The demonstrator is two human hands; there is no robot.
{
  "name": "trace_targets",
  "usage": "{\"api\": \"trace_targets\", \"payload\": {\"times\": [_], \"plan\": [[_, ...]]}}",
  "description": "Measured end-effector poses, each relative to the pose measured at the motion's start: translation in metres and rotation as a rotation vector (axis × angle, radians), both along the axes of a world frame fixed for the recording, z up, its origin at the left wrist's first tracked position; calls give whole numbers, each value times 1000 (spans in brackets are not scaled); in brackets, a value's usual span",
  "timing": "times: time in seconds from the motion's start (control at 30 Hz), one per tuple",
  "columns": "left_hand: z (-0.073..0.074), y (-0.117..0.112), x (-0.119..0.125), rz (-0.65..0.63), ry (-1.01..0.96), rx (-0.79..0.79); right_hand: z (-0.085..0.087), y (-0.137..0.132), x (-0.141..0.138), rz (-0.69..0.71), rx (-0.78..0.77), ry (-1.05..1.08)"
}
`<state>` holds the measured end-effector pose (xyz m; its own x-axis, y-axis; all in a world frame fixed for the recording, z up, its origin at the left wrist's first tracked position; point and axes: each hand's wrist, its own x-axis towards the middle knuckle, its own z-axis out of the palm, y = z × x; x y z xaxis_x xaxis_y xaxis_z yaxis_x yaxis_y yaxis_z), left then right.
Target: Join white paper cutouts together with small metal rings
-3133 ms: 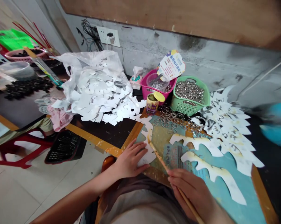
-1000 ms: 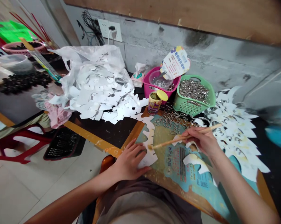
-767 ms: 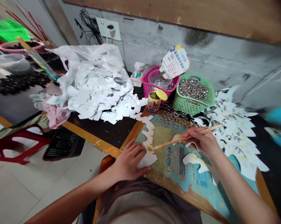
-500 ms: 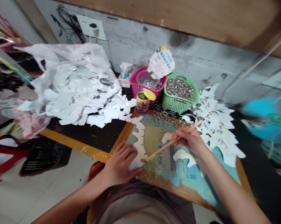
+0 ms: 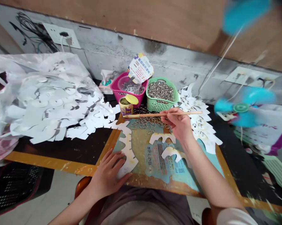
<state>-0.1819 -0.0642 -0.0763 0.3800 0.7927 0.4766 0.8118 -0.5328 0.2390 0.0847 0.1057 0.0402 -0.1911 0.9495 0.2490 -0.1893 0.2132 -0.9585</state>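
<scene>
My right hand [image 5: 178,122] pinches a thin wooden stick [image 5: 148,115], held nearly level above the board. The stick's left tip is by a small tub [image 5: 126,107] with a yellow lid [image 5: 132,99] tilted at its rim. My left hand [image 5: 110,172] lies with fingers spread on a white toothed paper cutout [image 5: 128,153], which has yellowish smears. Two smaller cutouts, an arched strip [image 5: 163,137] and a curved piece [image 5: 172,152], lie between my hands. Loose metal rings [image 5: 147,124] are scattered behind them.
A pink basket [image 5: 141,101] and a green basket [image 5: 152,104] full of metal pieces stand by the wall. White cutouts [image 5: 61,106] heap at left in a plastic bag; more overlapping cutouts [image 5: 208,134] lie at right. A blue fan [image 5: 241,107] stands farther right.
My right hand has lifted the stick off the cutout and swung its tip up toward the tub. My left hand stays on the cutout. The whole view has shifted rightward.
</scene>
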Motion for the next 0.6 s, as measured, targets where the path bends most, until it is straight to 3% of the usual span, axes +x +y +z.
{"api": "trace_targets", "payload": {"times": [0.2,0.4,0.6], "plan": [[0,0,1,5,-6,23,28,4,-37,-84,320,-111],[6,-3,4,17,-18,-5,64,11,-55,-167,624,-212],[8,-5,5,30,-47,1,80,26,-67,-162,732,-171]]}}
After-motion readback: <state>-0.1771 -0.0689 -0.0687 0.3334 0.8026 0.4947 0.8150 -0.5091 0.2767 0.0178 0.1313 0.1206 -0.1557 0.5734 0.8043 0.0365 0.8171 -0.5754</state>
